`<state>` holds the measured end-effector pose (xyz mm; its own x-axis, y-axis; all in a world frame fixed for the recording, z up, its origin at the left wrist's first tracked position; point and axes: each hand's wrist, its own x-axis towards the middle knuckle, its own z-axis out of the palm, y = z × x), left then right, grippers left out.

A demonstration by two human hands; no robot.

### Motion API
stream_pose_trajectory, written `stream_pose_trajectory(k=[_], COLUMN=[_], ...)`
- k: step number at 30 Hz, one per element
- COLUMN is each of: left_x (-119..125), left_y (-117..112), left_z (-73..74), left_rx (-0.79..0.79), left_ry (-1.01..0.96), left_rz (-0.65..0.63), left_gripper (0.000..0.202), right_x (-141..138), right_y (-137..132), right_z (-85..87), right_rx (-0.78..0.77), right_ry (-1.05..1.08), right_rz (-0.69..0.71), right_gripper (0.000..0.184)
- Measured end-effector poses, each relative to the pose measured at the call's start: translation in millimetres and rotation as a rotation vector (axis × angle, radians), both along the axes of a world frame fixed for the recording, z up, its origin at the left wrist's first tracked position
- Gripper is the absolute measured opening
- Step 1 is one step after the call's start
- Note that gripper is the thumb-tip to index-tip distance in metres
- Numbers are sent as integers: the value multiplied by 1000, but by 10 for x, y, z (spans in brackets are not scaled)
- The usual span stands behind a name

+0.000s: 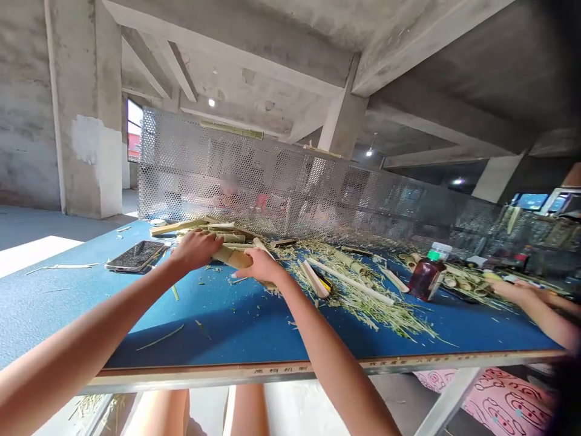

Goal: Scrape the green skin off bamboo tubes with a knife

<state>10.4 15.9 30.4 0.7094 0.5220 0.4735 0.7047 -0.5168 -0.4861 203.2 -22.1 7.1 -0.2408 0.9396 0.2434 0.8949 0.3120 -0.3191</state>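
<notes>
Blue worktable [59, 303], bamboo scraps [363, 309] everywhere: my left hand [196, 250] and right hand [258, 266] clench their fingers around one bamboo tube [233, 259].

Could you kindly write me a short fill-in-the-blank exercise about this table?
The left hand and the right hand both grip a piece of ____.
The phone lies to the ____ of the hands.
The table has a ____ top.
Another person's hand reaches in from the ____ side.

bamboo; left; blue; right
</notes>
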Motion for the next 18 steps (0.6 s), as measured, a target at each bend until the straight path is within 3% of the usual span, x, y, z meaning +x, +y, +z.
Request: stream_pose_trajectory(k=[2,4,7,9,11,12,13,16,18], left_x=[50,94,96,45,-25,-56,-81,-95,-62], left_y=[-29,-37,11,69,122,141,154,164,151], left_z=[-4,-18,-58,-88,-115,-127,-138,-167,-180], left_rx=[70,74,-99,-370,-604,-619,-554,-134,22], left_ry=[-13,-21,-74,-87,-65,-62,-65,-68,-22], left_rz=[-80,-92,45,109,102,88,70,-52,-161], left_gripper=[20,21,21,19,19,19,17,22,19], right_x=[67,82,3,-81,-154,-180,-196,-169,-96], right_y=[16,15,-15,-36,-47,-48,-47,-31,-19], right_z=[13,8,-13,-25,-36,-42,-49,-63,-66], right_rx=[-234,-257,162,393,452,419,356,66,-175], right_ry=[48,2,-252,-419,-491,-472,-426,-246,-95], right_rz=[80,43,-216,-255,-178,-159,-160,-153,-23], right_gripper=[33,24,21,26,29,29,29,23,22])
